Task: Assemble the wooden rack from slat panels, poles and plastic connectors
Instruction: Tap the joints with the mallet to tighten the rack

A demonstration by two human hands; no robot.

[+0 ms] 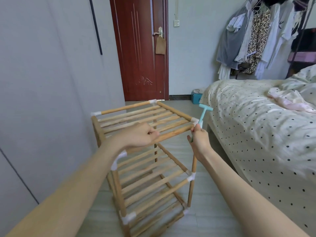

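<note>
1. The wooden rack point(147, 161) stands upright on the pale floor point(201, 224), between a grey wall on its left and a bed point(256, 134) on its right.
2. It shows three slat panels one above another: the top slat panel point(142, 117), a middle slat panel point(150, 170) and a bottom slat panel point(153, 211).
3. Upright poles join the levels; the front right pole point(191, 190) runs from the middle corner down to the bottom corner.
4. White plastic connectors sit at the corners, such as the far top connector point(152, 101), the left top connector point(96, 113) and the middle right connector point(191, 177).
5. The left hand point(142, 135) grasps the near rail of the top slat panel, its fingers curled over the wood.
6. The right hand point(199, 140) is clenched round the handle of a small light-blue plastic hammer point(203, 113), whose head points up, just beside the rack's near right top corner.
7. The right top connector point(195, 119) lies just below the hammer's handle and close above the right hand.
8. The bed wears a cream cover with dark dots.
9. A dark red door point(140, 48) stands behind the rack, with a tan tag hanging from its handle.
10. Clothes point(253, 36) hang on a rail at the far right, one in a leopard print.
11. No brand, label or writing can be read on anything in view.
</note>
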